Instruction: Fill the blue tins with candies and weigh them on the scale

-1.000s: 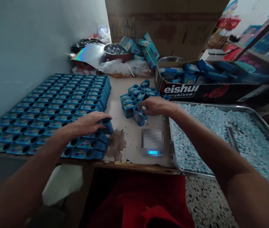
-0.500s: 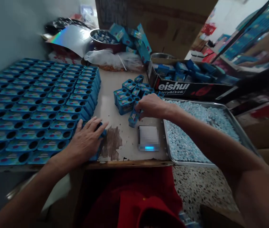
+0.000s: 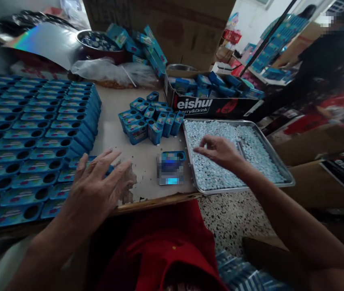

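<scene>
My left hand [image 3: 94, 186] is held with fingers spread above the near right end of the rows of blue plastic boxes [image 3: 23, 180], each with a round dark hole in its top. My right hand [image 3: 217, 151] hovers over a metal tray [image 3: 200, 186] filled with pale blue and white pellets [image 3: 235, 173]. Its fingers are loosely curled with a gap at the thumb, and nothing shows in them. A small metal scoop [image 3: 241, 149] lies in the pellets. On the small digital scale [image 3: 162, 180], its display lit, rests one blue box [image 3: 174, 155], partly blurred.
A loose cluster of blue boxes [image 3: 138, 131] stands behind the scale. Further back are a carton [image 3: 214, 106] of blue packs, a bowl [image 3: 79, 38] of small items and a plastic bag [image 3: 99, 69]. A person [image 3: 326, 56] is at the far right.
My right hand has left the box cluster and moved right, over the tray. A blue box now sits on the scale. My left hand has lifted slightly. The view has turned right.
</scene>
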### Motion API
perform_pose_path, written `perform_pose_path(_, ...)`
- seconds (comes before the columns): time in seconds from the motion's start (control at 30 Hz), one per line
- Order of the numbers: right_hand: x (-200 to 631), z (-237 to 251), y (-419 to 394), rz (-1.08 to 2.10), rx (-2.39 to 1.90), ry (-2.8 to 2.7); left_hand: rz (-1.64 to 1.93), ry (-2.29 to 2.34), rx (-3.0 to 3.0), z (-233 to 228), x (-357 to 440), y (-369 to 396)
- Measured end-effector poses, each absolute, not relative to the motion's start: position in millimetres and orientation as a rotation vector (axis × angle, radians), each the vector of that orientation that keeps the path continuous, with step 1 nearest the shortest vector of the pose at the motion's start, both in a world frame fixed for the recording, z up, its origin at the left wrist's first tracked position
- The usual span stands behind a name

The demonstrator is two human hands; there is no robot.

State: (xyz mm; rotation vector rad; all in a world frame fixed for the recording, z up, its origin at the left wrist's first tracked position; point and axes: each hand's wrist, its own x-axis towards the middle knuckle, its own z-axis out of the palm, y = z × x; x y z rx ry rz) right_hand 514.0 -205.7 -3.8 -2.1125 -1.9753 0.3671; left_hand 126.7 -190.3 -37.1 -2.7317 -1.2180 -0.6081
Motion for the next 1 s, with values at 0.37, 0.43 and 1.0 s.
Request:
perform_pose_path(0.37, 590, -73, -260, 0.352, -2.360, -2.368, -0.502, -1.283, -2.875, -79, 167, -185)
perform_pose_path(0.43, 585, -81, -250, 0.274, -2.295, -2.402, -0.488, -1.316, -2.871, -76, 170, -181)
perform_pose_path(1.0, 606, -70, -228, 1.036, -2.126, -1.727, -0.395, -1.442, -2.966, -79, 196, -167)
